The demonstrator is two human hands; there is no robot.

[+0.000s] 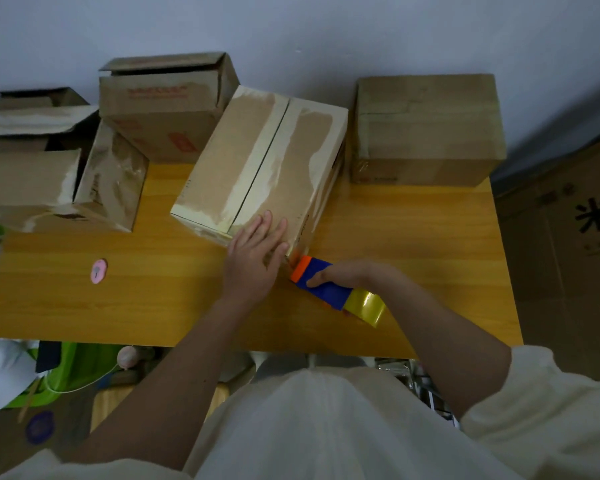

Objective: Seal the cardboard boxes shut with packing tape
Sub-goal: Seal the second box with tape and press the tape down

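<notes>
A: Box is shown lying on the table, its long axis running from the near edge up and to the right; the centre seam follows the same line.

B: How are the 2 hands placed relative to that box?

A: Left hand is laid flat on the box's near end, fingers straight and close together, just right of the seam. Right hand is curled round the tape dispenser, which is held at the box's near right corner, orange end toward the cardboard; contact cannot be confirmed.

B: Which relation governs the coming move?

A: The seam lies up and to the left of the dispenser, so a run along the long axis is judged likely, the right hand being the nearer. 1 taped box is seen right of the central box, others to its left.
</notes>
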